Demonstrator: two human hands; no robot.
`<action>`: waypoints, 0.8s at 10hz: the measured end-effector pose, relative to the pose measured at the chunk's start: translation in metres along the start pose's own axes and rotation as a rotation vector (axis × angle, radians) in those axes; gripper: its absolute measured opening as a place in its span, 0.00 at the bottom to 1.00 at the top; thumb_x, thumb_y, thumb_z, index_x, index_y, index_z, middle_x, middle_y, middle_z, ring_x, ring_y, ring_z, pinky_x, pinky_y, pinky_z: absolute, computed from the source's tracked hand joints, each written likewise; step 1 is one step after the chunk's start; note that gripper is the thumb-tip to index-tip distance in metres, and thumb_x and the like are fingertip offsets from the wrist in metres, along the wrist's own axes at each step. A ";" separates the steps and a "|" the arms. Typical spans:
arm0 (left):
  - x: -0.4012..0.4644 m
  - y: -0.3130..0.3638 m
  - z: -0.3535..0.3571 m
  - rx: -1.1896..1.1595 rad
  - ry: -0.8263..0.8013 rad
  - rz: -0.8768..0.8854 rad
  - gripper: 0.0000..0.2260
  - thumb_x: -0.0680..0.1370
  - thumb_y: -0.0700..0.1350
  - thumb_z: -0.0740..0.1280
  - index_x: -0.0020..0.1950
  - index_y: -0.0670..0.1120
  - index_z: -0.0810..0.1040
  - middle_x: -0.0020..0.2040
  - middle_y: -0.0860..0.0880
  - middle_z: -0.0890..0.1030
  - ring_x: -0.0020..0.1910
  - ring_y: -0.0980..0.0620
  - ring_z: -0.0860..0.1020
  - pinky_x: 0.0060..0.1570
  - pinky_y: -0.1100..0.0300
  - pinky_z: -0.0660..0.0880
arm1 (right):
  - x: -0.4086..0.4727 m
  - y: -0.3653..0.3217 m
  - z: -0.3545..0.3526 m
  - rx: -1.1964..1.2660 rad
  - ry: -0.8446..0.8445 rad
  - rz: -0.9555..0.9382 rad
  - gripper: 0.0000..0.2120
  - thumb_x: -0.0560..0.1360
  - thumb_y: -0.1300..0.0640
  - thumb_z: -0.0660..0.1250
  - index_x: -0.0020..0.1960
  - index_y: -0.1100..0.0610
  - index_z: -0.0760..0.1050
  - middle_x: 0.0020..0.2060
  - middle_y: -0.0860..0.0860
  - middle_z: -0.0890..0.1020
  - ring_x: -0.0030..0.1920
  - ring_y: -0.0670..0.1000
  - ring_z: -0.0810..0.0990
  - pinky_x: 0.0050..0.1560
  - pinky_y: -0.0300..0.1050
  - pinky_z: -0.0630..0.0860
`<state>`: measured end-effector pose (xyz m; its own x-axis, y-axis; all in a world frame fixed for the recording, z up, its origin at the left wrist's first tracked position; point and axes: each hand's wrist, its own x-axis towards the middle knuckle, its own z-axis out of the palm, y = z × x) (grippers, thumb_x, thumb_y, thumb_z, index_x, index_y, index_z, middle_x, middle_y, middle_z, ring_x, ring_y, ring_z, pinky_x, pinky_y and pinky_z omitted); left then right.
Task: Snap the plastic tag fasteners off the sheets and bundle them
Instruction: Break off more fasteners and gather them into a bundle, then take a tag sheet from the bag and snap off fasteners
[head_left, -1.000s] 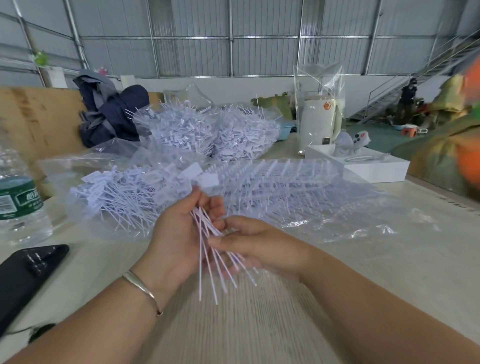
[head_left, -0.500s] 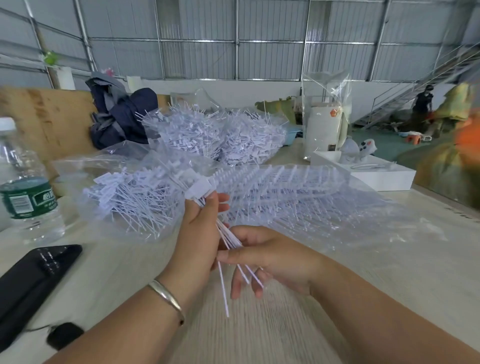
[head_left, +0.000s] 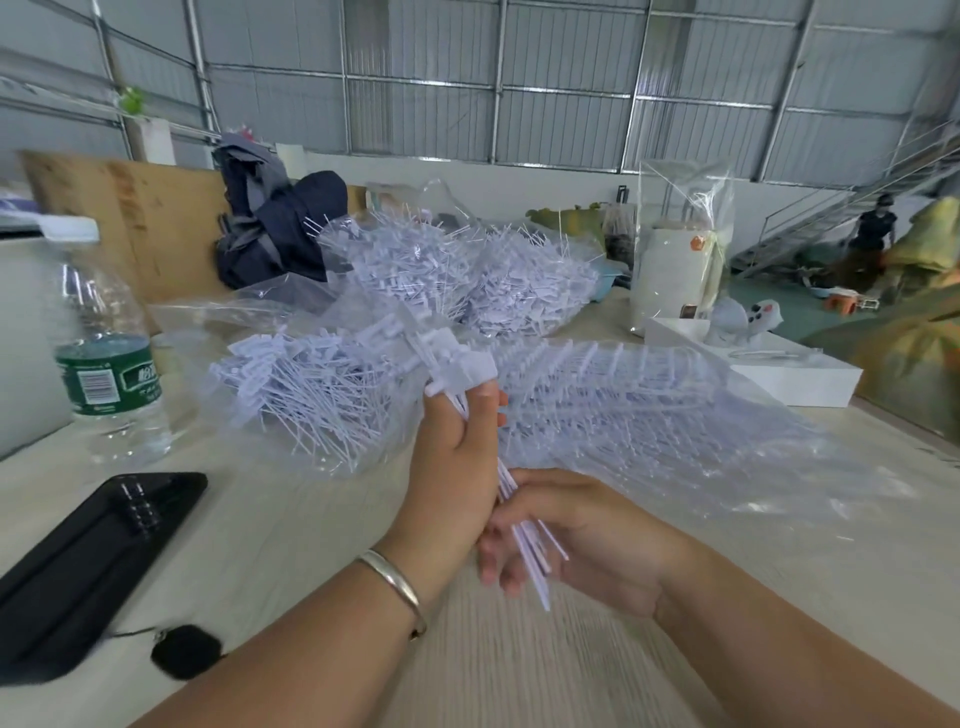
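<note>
Now, bundle: I see its long axis running up-down.
Left hand: fingers grasping heads.
Right hand: fingers loosely gathering tails below.

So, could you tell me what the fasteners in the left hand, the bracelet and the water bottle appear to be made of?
The fasteners look like white matte plastic: thin moulded stems with flat tabs. The bracelet looks like polished silvery metal, judging by its bright sheen. The water bottle looks like clear glossy plastic with a white cap and a green printed label.
</note>
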<state>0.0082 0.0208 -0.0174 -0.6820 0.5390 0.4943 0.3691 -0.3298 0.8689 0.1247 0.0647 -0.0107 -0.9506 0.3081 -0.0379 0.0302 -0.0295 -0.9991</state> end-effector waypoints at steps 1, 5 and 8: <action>0.006 -0.003 -0.005 0.013 0.003 0.026 0.15 0.81 0.50 0.60 0.54 0.40 0.77 0.43 0.48 0.81 0.38 0.64 0.78 0.38 0.71 0.72 | -0.003 -0.005 0.005 -0.067 0.040 0.036 0.10 0.80 0.57 0.60 0.41 0.60 0.70 0.29 0.58 0.76 0.23 0.54 0.74 0.28 0.41 0.70; 0.090 -0.001 -0.068 -0.151 0.331 -0.531 0.10 0.81 0.40 0.60 0.40 0.47 0.65 0.33 0.46 0.66 0.26 0.50 0.64 0.19 0.69 0.61 | 0.083 -0.060 0.010 -1.180 0.674 -0.234 0.05 0.76 0.51 0.64 0.46 0.52 0.71 0.36 0.50 0.81 0.36 0.53 0.79 0.37 0.45 0.75; 0.135 -0.007 -0.135 0.682 -0.064 -0.450 0.16 0.80 0.36 0.57 0.33 0.43 0.63 0.32 0.46 0.68 0.35 0.45 0.72 0.35 0.58 0.72 | 0.220 -0.062 0.034 -1.997 0.618 -0.126 0.37 0.72 0.35 0.64 0.72 0.56 0.59 0.64 0.56 0.70 0.65 0.58 0.67 0.58 0.53 0.66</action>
<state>-0.1719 -0.0082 0.0394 -0.8264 0.5578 0.0772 0.3859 0.4611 0.7991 -0.0968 0.1016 0.0434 -0.7832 0.4412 0.4381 0.6040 0.7073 0.3673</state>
